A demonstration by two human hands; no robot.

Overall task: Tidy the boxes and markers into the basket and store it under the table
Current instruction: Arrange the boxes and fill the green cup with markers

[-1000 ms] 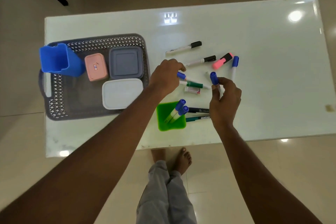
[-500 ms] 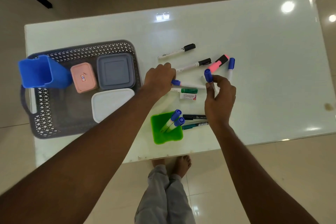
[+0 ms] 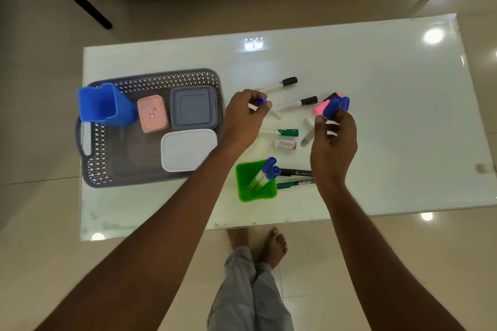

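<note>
White glass table (image 3: pixel 390 115), markers half sorted
Left hand (image 3: pixel 242 121) pinches a blue-capped marker (image 3: pixel 262 101); right hand (image 3: pixel 334 142) grips a second blue marker (image 3: pixel 331 110). Best dropped tip-down into the green cup (image 3: pixel 255 193) at 6 o'clock, then the cup into the lattice basket (image 3: pixel 150 78) at 9 o'clock.

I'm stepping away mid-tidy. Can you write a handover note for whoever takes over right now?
Left hand: grips a blue-capped marker above the table.
Right hand: grips a second blue-capped marker.
Basket: on the table, holding the pink box, grey box, white box and blue cup.
Green cup: on the table, holding two markers.
Done: boxes in basket.
Left: both held markers, the loose markers, then the basket goes under the table.
</note>
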